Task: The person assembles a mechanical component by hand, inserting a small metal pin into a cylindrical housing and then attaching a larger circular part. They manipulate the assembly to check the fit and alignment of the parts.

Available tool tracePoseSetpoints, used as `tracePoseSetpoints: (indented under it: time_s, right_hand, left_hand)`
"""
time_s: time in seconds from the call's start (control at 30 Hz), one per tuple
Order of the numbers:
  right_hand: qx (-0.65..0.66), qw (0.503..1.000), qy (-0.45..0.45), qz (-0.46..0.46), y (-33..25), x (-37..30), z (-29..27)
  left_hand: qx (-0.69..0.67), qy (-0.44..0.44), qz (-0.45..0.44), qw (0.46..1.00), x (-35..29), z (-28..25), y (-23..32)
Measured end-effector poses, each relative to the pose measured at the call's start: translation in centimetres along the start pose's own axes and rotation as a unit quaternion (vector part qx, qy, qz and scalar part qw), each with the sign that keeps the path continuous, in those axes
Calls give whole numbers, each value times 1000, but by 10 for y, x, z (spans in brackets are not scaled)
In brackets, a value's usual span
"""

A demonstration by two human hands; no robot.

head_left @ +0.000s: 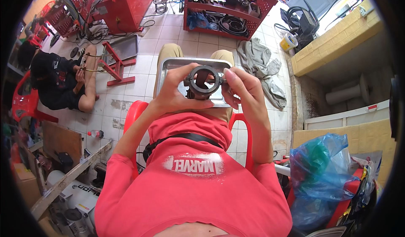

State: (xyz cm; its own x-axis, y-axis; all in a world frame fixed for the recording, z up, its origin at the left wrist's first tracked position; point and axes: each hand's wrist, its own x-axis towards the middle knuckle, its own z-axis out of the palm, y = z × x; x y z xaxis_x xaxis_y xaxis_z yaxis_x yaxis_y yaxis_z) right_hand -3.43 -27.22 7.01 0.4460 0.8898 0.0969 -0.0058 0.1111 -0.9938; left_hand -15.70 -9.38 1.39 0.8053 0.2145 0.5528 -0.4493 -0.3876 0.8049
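In front of me, above my lap, is a dark metal ring-shaped collar [205,92] with small lugs on its sides and a hollow middle. My left hand [175,89] wraps around its left side, thumb at the top and fingers below. On the other side, my right hand [249,85] pinches at the collar's right lug; its fingertips partly hide what they grip there. Beneath the collar a shiny metal tray [180,60] rests on my thighs. Its inside is mostly hidden by my hands and the part.
A red tool cart [217,15] stands ahead. Grey cloth [261,64] lies on the tiled floor to the right, near a yellow-topped white tub [288,41]. At left, a seated person in black [57,74] works by a red metal stand [116,66]. Blue plastic bags [318,165] sit at lower right.
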Motion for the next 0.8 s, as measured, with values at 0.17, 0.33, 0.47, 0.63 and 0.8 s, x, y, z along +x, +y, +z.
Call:
tracePoseSetpoints:
  time_s: [0.17,0.33,0.47,0.63,0.8]
  right_hand:
    - [27,998,45,-18,-2,3,1]
    - [-42,995,34,-80,1,2,-1]
    - [-263,947,61,-173,3,4,-4]
    - [-260,946,49,-187,6,7,-15]
    - [-248,949,29,-190,-3,5,-17]
  left_hand:
    - [20,6,13,1000,-10,12,-28]
    - [72,34,67,995,-8,8,-24]
    - [81,42,43,995,-14,3,-24]
    - [105,49,70,991,-9,-1,-18]
    - [87,40,69,993,-11,-1,-18]
